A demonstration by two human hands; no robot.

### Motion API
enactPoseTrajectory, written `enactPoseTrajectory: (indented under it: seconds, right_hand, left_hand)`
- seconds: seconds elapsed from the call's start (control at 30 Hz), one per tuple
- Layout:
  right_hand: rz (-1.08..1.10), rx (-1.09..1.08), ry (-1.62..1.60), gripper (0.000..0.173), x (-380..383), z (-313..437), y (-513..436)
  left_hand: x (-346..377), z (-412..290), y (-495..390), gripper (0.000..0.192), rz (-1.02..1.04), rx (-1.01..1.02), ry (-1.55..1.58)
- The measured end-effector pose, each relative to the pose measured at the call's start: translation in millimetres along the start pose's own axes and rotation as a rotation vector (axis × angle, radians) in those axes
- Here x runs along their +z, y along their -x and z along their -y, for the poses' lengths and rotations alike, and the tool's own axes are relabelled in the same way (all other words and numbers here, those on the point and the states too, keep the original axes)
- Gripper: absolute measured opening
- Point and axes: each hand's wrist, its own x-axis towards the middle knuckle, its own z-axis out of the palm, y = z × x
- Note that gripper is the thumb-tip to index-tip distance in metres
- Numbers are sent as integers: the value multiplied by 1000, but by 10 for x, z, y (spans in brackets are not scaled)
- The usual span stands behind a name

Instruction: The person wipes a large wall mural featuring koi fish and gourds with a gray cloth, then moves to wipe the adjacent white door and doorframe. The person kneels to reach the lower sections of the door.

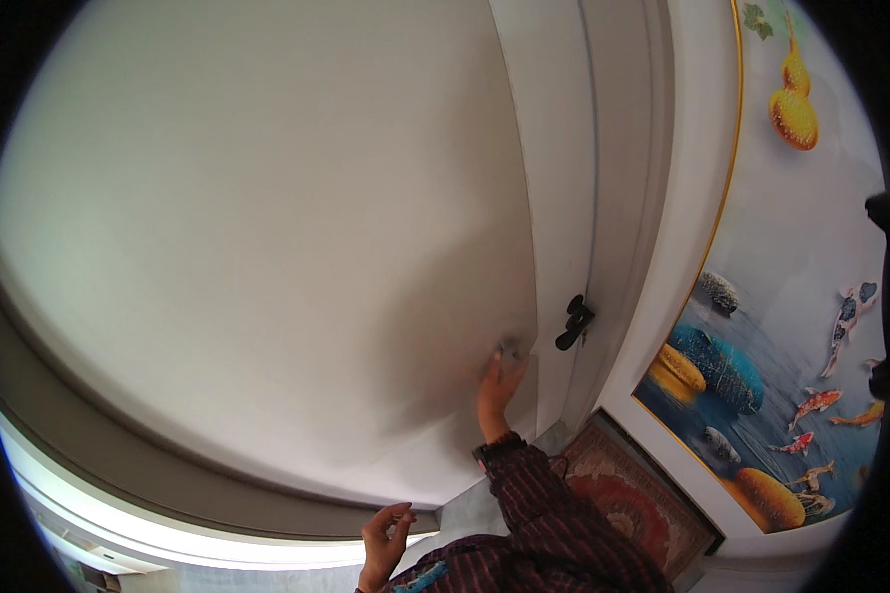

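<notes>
My right hand (498, 385) is raised against a large plain pale wall (267, 222), near its right-hand edge. The fingers are blurred and press a small greyish thing, too blurred to name, to the surface. A dark band sits at that wrist, below a dark red striped sleeve. Low in the view, my left hand (386, 545) hangs in the air near the wall's dark lower border, its fingers curled loosely with nothing seen in them. Shadows of the raised arm fall on the pale surface.
To the right stands a white door with a black handle (575, 323). Beyond it is a gold-edged framed picture (786, 296) of gourds, stones and koi. A red patterned rug (623, 489) lies on the grey floor below. A bright opening (193, 545) shows at the lower left.
</notes>
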Motion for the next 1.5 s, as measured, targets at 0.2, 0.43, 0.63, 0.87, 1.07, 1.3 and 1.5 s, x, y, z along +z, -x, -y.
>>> enactPoseTrajectory:
  seconds: [0.2,0.43,0.63,0.87,1.07,1.3,1.5]
  right_hand:
    - [33,-123,100,68,79,520,-345]
    - [50,-979,113,63,805,2223,-911]
    - [86,-1058,399,67,496,1592,-635]
    - [268,-520,375,70,-117,234,69]
    - [84,-347,243,60,210,912,-321]
    - [101,-1050,218,44,905,2371,-1019]
    - [29,-655,228,43,266,1256,-1188]
  left_hand:
    - [206,46,-31,20,34,-48,47]
    - [320,79,-117,20,102,-64,78]
    - [286,66,-382,20,152,-44,95]
    - [255,94,-673,20,207,-1,125]
    - [322,282,-755,21,249,1,152]
    - [416,281,-828,19,208,8,109]
    - [653,108,-872,20,89,-17,125]
